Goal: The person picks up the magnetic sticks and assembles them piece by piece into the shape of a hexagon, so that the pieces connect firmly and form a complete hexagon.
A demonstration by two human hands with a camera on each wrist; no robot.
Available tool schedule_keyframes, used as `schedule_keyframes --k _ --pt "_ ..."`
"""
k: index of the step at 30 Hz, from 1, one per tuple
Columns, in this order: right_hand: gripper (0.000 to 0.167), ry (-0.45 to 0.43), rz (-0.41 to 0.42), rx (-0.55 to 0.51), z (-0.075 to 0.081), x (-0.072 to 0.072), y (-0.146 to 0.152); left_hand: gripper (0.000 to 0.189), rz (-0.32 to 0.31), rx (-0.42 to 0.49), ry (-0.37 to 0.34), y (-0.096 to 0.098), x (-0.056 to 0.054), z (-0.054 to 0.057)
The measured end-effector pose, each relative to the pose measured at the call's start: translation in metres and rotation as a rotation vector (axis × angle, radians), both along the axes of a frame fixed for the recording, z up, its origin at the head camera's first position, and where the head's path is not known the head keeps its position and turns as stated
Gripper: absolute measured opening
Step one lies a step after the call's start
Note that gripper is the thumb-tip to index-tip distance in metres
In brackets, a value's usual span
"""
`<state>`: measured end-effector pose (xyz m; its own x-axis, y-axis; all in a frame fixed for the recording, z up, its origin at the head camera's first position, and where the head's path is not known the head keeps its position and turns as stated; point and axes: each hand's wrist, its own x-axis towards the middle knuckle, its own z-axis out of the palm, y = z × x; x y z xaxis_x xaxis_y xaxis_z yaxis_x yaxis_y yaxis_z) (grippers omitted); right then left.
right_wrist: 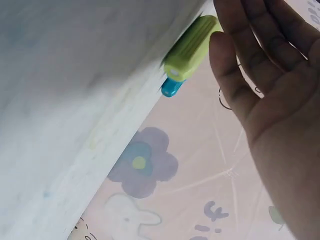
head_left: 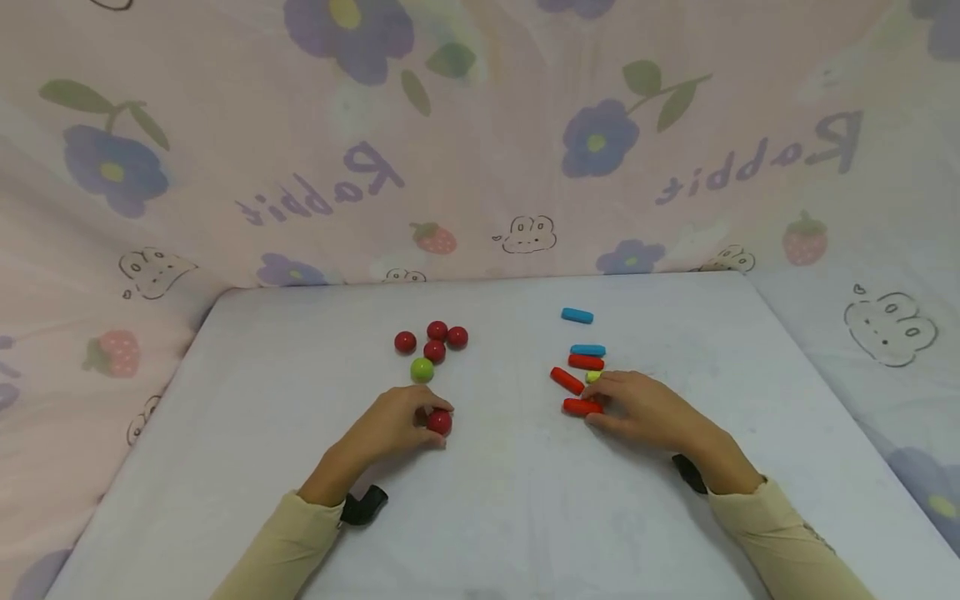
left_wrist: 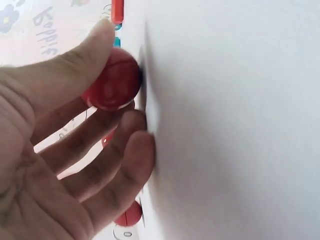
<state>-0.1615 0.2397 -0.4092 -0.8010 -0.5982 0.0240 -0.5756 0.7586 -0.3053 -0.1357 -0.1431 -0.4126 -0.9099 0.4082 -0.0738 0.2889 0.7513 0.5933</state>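
Note:
My left hand [head_left: 393,421] holds a glossy red ball [head_left: 439,422] between thumb and fingers at the white tabletop. In the left wrist view, that red ball [left_wrist: 114,82] shows a seam, the thumb lying along one side. To the right, my right hand [head_left: 645,408] has its thumb and forefinger around the right end of a red stick [head_left: 577,407]. Partly hidden behind this hand is a yellow-green stick [head_left: 592,377]; the right wrist view shows this ridged yellow-green stick [right_wrist: 192,47] beside the fingers. The right fingertips are cut off there.
Beyond the left hand lie a green ball [head_left: 422,370] and several red balls [head_left: 434,352]. Near the right hand are two more red sticks [head_left: 567,381] and two blue sticks [head_left: 577,316], one farther back. A patterned cloth [head_left: 480,167] rises behind the white tabletop [head_left: 495,517].

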Motion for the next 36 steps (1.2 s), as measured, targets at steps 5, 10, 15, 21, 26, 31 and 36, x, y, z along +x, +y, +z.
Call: schedule_keyframes --k 5,10,15,21,26,31,36 --pt "0.024 0.026 0.026 0.005 0.000 0.002 -0.009 0.050 -0.036 0.017 -0.018 -0.007 0.001 0.000" --pt "0.024 0.061 0.053 0.019 0.000 0.002 -0.011 0.045 -0.083 0.029 0.006 -0.010 -0.001 -0.002" --pt "0.022 0.055 0.064 0.028 -0.001 0.003 -0.011 0.045 -0.080 0.010 0.003 -0.007 -0.001 -0.002" --pt "0.022 0.053 0.070 0.022 -0.002 0.000 -0.013 0.042 -0.045 -0.023 0.002 -0.006 0.003 0.003" --pt "0.022 0.039 0.068 0.008 -0.001 0.002 -0.015 0.040 -0.020 -0.050 -0.016 -0.003 0.005 0.003" --pt "0.022 0.072 0.093 -0.026 -0.002 0.004 -0.019 0.038 -0.022 -0.057 -0.004 -0.003 0.007 0.000" --pt "0.021 0.192 0.158 -0.054 -0.004 0.001 -0.033 0.036 -0.020 -0.055 0.030 -0.002 0.008 -0.002"
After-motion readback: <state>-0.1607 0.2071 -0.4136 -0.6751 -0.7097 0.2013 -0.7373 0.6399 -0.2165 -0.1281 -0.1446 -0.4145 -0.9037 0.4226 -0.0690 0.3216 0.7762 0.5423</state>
